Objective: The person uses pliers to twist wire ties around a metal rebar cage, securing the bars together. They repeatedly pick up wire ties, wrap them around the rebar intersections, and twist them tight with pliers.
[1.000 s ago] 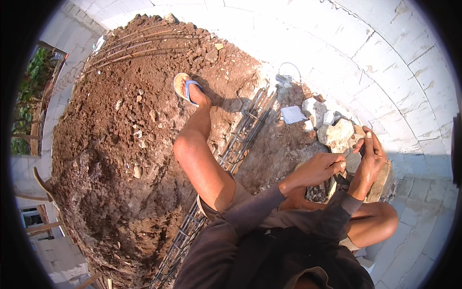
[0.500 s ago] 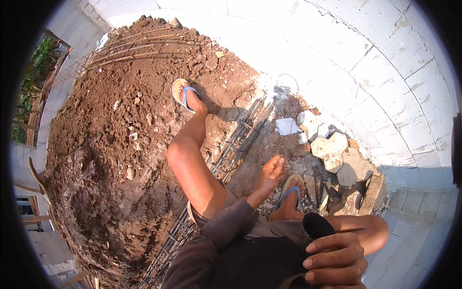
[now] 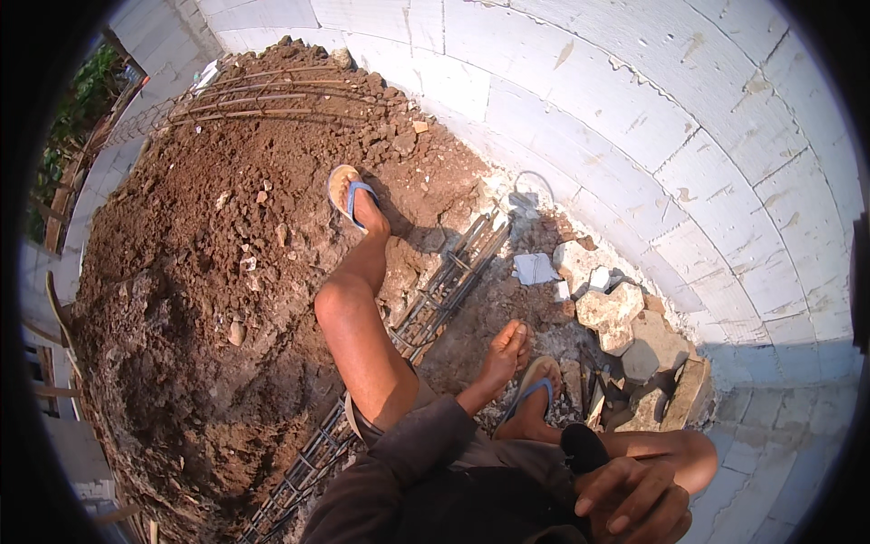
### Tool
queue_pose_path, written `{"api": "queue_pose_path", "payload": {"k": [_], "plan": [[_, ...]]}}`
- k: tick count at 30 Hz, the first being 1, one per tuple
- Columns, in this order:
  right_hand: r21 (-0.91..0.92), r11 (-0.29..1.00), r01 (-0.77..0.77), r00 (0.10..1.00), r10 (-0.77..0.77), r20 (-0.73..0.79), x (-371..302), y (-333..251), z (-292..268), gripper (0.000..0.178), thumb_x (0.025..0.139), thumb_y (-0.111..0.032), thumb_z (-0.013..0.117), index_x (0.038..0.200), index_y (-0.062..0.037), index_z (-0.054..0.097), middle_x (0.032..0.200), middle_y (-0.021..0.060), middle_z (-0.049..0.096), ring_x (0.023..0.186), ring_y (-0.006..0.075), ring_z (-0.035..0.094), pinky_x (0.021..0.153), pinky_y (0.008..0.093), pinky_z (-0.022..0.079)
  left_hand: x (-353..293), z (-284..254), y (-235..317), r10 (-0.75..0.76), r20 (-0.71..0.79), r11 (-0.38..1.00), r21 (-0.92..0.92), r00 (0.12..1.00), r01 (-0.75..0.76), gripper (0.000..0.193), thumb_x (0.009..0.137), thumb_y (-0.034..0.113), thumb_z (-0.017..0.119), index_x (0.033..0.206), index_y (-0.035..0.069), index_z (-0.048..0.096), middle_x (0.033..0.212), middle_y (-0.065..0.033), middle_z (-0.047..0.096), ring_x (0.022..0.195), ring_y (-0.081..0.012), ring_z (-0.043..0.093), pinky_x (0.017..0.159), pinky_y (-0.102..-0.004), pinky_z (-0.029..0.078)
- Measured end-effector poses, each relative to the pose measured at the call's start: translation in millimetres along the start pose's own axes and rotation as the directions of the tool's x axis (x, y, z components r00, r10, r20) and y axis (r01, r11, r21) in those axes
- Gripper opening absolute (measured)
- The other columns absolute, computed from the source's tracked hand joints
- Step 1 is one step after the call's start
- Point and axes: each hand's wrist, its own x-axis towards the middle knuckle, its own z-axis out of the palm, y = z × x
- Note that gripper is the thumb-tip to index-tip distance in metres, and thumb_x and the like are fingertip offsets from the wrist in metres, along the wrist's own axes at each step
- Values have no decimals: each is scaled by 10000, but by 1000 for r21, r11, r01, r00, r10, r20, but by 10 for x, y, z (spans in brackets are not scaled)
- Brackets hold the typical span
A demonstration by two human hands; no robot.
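Your two hands have parted: a second ago they met above the stones on your right, and now they are well apart. Your left hand (image 3: 501, 361) is near the ground just beside your right sandal (image 3: 536, 386), its fingers curled in tightly; you cannot tell whether something small sits inside. Your right hand (image 3: 639, 499) has drawn back to the lower edge, in front of your body, with its fingers half bent and its palm hidden. Just beyond those fingers is a black rounded piece (image 3: 583, 447), over your lap; whether you are gripping it cannot be told from this view.

Left of your left hand, a rebar cage (image 3: 450, 283) runs slantwise across the ground and passes beneath your left leg. Your left sandal (image 3: 337, 187) is planted on the reddish soil mound (image 3: 181, 272). Ahead of your right foot lie a white flat piece (image 3: 535, 268), a pale stone (image 3: 609, 315) and a grey stone (image 3: 651, 346), the two stones touching, near the block wall (image 3: 616, 127).
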Motion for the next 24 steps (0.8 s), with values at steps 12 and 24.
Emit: {"api": "queue_pose_path", "payload": {"k": [12, 24], "plan": [[-507, 351, -787, 593, 206, -778, -788, 1676, -1011, 310, 1041, -177, 605, 1272, 28, 644, 1072, 135, 714, 1002, 205, 678, 911, 360, 530, 202, -229, 16, 285, -44, 924, 280, 958, -262, 284, 1104, 266, 524, 1176, 20, 649, 1110, -35, 650, 996, -102, 571, 871, -300, 464], [314, 575, -755, -14, 465, -885, -2025, 3593, -1464, 232, 1091, -184, 511, 1140, -24, 672, 723, -18, 487, 631, 107, 514, 580, 330, 469, 848, -1731, -309, 221, -676, 900, 418, 703, 119, 291, 1025, 216, 620, 1204, 3, 704, 1102, -78, 713, 966, -178, 649, 876, -339, 505]]}}
